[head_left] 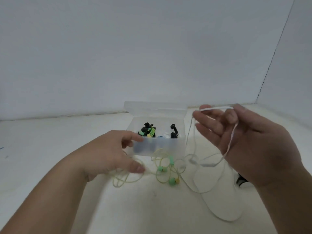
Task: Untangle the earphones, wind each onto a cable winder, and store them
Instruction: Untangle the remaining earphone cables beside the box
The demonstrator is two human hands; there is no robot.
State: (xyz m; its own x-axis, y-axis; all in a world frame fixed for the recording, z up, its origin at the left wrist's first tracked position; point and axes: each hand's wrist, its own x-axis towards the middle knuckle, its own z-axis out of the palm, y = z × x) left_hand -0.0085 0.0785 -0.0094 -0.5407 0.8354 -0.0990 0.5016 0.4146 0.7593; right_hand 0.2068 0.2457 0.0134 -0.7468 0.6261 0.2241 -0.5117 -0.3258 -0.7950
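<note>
A clear plastic storage box (168,150) stands mid-table with its lid up; inside are black winders (146,130), one wrapped in green cable. In front of it a yellow-green earphone cable (166,169) with mint buds lies in tangled loops. My left hand (108,154) hovers over the left end of those loops, fingers loosely extended, index tip at the box's front-left corner and thumb by the cable. My right hand (244,141) is raised palm-up to the right of the box, holding a white earphone cable (199,183) that passes over the fingertips and across the palm, then trails down onto the table.
A black-and-white object (241,181), partly hidden behind my right wrist, lies on the white table. White walls close off the back and right side. The white cable's long loop (224,218) reaches toward the near table edge.
</note>
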